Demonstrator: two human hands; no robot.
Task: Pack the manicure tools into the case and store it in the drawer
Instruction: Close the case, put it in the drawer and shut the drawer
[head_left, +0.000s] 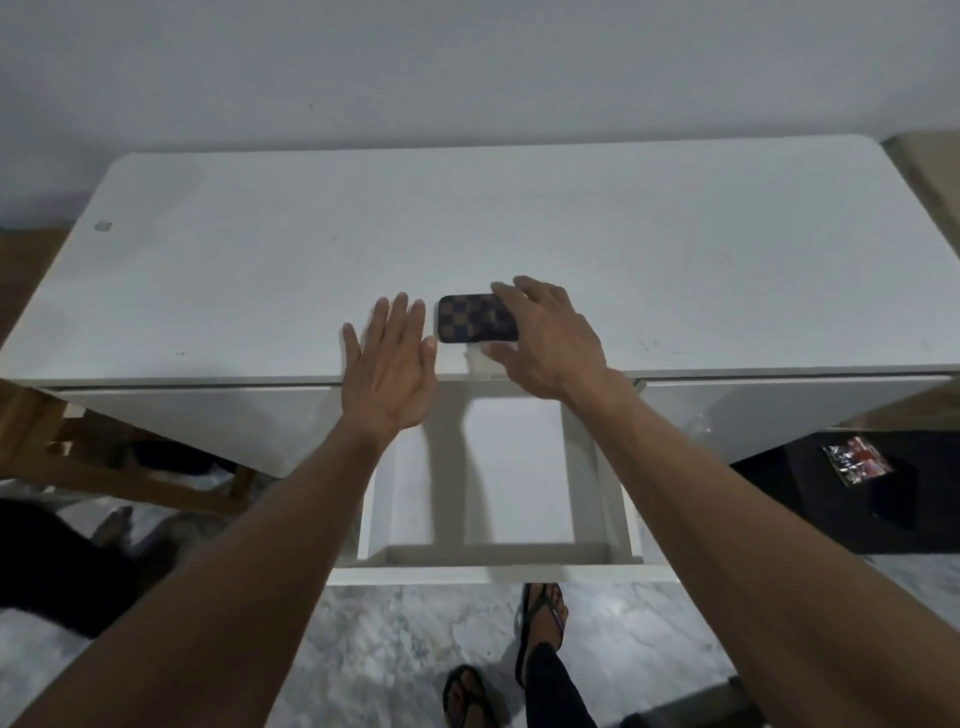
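Note:
A small closed case (474, 318) with a brown-and-dark checkered cover lies flat on the white desk top (260, 249), close to its front edge. My right hand (545, 338) reaches over the case's right end, fingers spread above it and thumb below its near edge; whether it grips the case is unclear. My left hand (387, 364) hovers open just left of the case, fingers apart, holding nothing. Below both hands the middle drawer (395, 499) is pulled out, and its white floor shows only shadows. No loose manicure tools are visible.
Shut drawer fronts flank the pulled-out one on both sides. A wooden chair frame (104, 457) stands at the lower left. A dark surface with a small printed packet (857, 460) lies at the right. My sandalled feet (540, 623) stand on a marble floor.

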